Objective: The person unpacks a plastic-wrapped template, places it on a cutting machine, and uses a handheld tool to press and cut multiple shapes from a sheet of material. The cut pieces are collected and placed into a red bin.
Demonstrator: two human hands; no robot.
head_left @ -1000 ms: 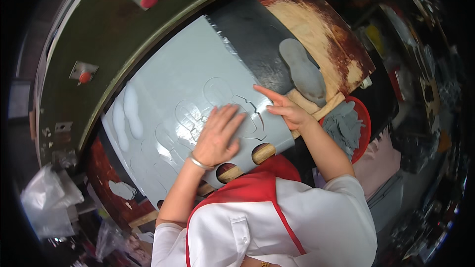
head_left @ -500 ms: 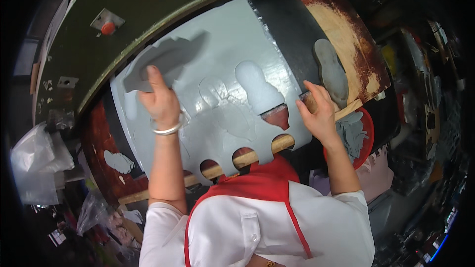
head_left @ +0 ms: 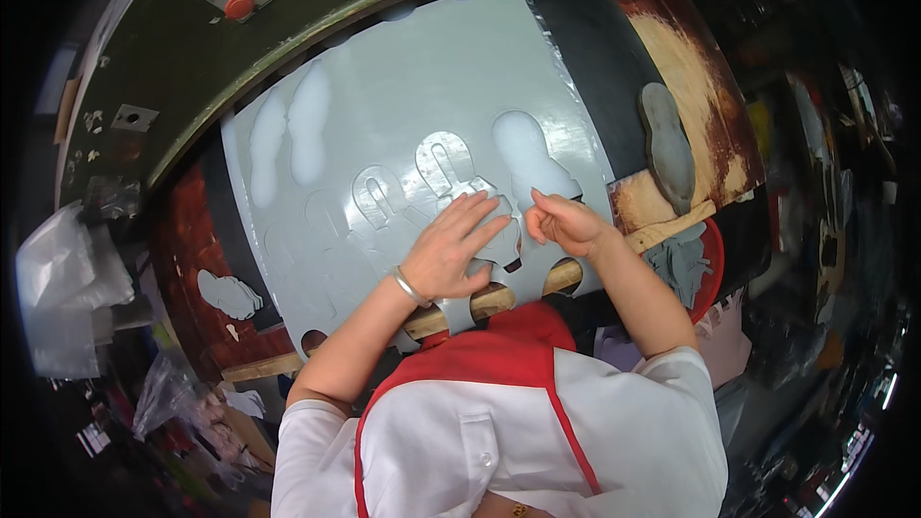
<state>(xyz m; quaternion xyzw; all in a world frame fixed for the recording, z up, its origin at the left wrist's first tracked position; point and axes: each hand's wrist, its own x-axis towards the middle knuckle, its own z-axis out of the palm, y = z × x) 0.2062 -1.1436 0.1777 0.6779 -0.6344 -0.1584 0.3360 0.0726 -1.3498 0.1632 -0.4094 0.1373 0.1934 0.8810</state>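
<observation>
The left hand (head_left: 449, 254) is open, fingers spread, over the glossy light-grey sheet (head_left: 413, 77) with sole-shaped cuts lying across the flat black worktop (head_left: 597, 62), while the right hand (head_left: 573, 227), fingers curled, is just beside, its grip unclear.

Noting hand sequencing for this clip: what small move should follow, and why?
Perhaps lift the cut piece from the grey sheet: the left hand spreads over part of it, a dark gap shows at its lower end, and the right hand, fingers curled, is close beside it.
</observation>
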